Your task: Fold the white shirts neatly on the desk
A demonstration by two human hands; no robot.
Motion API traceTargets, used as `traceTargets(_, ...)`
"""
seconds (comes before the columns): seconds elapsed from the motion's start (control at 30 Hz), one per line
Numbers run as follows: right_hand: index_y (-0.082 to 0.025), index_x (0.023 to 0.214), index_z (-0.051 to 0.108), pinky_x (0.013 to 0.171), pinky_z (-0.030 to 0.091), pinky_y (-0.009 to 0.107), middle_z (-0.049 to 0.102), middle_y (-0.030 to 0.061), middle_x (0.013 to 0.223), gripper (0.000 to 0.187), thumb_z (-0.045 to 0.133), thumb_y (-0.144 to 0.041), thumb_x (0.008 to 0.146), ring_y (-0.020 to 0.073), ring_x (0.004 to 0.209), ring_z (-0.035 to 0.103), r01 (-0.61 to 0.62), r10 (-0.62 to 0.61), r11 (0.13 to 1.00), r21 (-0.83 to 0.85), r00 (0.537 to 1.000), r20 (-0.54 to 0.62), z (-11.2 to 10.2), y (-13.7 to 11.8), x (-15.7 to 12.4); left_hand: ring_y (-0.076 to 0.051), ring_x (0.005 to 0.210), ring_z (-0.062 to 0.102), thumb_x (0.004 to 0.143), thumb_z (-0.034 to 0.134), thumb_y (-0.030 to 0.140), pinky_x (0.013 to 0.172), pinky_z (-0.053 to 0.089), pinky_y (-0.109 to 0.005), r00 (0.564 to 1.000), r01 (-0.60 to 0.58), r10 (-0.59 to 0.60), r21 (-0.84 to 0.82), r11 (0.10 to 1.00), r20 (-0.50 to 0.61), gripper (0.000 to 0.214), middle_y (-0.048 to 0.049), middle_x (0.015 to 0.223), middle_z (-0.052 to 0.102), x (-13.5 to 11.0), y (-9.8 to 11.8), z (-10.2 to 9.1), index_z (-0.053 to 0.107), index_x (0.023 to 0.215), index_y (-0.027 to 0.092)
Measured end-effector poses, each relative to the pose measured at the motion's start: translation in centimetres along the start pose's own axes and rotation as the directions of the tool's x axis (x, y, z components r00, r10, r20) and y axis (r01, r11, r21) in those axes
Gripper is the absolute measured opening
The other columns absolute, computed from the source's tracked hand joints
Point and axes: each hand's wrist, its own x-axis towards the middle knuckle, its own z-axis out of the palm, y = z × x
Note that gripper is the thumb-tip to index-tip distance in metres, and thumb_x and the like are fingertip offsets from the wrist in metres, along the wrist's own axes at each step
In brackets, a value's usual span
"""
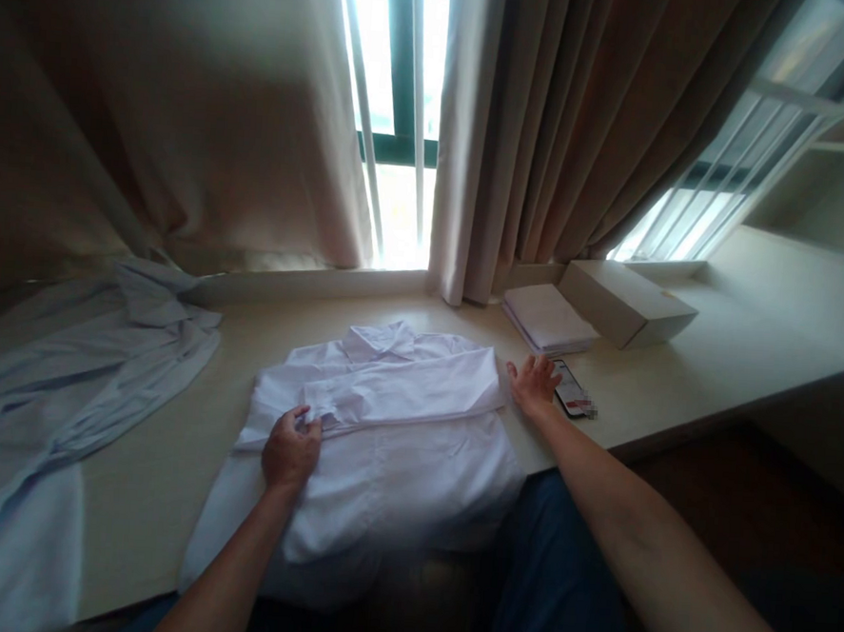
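A white collared shirt (398, 467) lies spread on the desk, its collar toward the window and its lower part hanging over the front edge. One sleeve is folded across the chest, with its cuff end at the left. My left hand (292, 449) is closed on that cuff end, thumb and fingers pinching the cloth. At the shirt's right side, my right hand (534, 385) is open, fingers spread and low over the desk. It is beside the folded shoulder edge; I cannot tell whether it touches the cloth. Just right of these fingers lies a phone (569, 390).
Crumpled pale garments (53, 379) cover the left part of the desk (140, 489). At the back right are a folded white stack (549, 316) and a pale box (627, 305). Curtains (534, 123) hang along the window behind. The desk's front edge meets my legs.
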Motion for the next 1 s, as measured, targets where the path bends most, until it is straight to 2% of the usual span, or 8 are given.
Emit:
traceTargets(0.3,-0.01,0.122,0.05,0.089,0.033,0.048,0.039,0.0242,0.133,0.052,0.033,-0.051,0.095,0.0363,0.121,0.036,0.047,-0.045,0.998,-0.04,0.998,0.043,1.0,0.6,0.1,-0.023,0.088,0.062,0.081,0.053,0.044,0.081,0.047,-0.034,1.0,0.001,-0.001,0.0,1.0,0.0,0.042,-0.0094,0.108,0.066,0.0,0.0,0.0,0.06,0.116,0.022)
traceTargets(0.47,-0.012,0.122,0.05,0.093,0.032,0.045,0.042,0.0215,0.131,0.044,0.037,-0.044,0.096,0.0327,0.117,0.038,0.231,-0.233,0.972,-0.037,0.971,-0.044,0.1,-1.2,-0.2,-0.024,0.094,0.062,0.081,0.053,0.044,0.082,0.046,-0.034,1.0,0.004,-0.004,-0.015,1.0,0.002,0.042,-0.0098,0.109,0.066,0.0,0.0,0.0,0.06,0.116,0.022)
traceTargets(0.57,-0.013,0.125,0.048,0.094,0.031,0.043,0.043,0.0196,0.131,0.041,0.035,-0.039,0.097,0.0302,0.116,0.039,0.331,-0.326,0.943,0.03,0.938,-0.114,-0.8,-4.1,-1.5,-0.025,0.096,0.062,0.08,0.054,0.044,0.082,0.046,-0.034,1.0,0.005,-0.005,-0.017,1.0,-0.007,0.043,-0.0098,0.112,0.065,-0.1,0.1,-0.1,0.059,0.117,0.022)
traceTargets(0.67,-0.014,0.126,0.048,0.097,0.03,0.043,0.043,0.0188,0.131,0.039,0.037,-0.037,0.097,0.0299,0.118,0.038,0.432,-0.415,0.893,0.123,0.898,-0.144,-1.4,-7.9,-4.5,-0.026,0.095,0.062,0.079,0.056,0.045,0.08,0.046,-0.034,0.999,0.047,-0.047,-0.024,0.999,-0.001,0.046,-0.01,0.111,0.066,-0.3,0.5,-0.5,0.057,0.119,0.022)
traceTargets(0.8,-0.018,0.124,0.05,0.099,0.031,0.042,0.048,0.0148,0.127,0.037,0.05,-0.033,0.091,0.0278,0.117,0.039,0.606,-0.604,0.739,0.295,0.79,-0.108,-1.0,-12.8,-10.5,-0.025,0.095,0.062,0.076,0.059,0.045,0.081,0.046,-0.034,0.998,0.058,-0.058,-0.048,0.997,-0.002,0.053,-0.0115,0.113,0.065,-0.6,1.0,-1.0,0.054,0.122,0.019)
traceTargets(0.9,-0.02,0.119,0.053,0.095,0.034,0.04,0.054,0.0117,0.117,0.034,0.055,-0.028,0.087,0.0263,0.111,0.043,0.622,-0.656,0.673,0.4,0.752,-0.064,-0.2,-16.0,-14.0,-0.024,0.099,0.061,0.074,0.062,0.046,0.084,0.046,-0.033,0.999,0.021,-0.023,-0.077,0.997,-0.03,0.057,-0.0122,0.118,0.062,-0.8,1.0,-1.2,0.053,0.122,0.017)
traceTargets(1.0,-0.021,0.112,0.057,0.09,0.038,0.037,0.058,0.0092,0.107,0.027,0.056,-0.027,0.086,0.0247,0.105,0.047,0.606,-0.674,0.642,0.469,0.738,-0.032,0.5,-19.3,-15.6,-0.023,0.1,0.061,0.071,0.065,0.044,0.085,0.046,-0.031,1.0,-0.005,0.001,-0.128,0.992,-0.024,0.059,-0.0103,0.119,0.062,-0.9,0.8,-1.2,0.052,0.122,0.018)
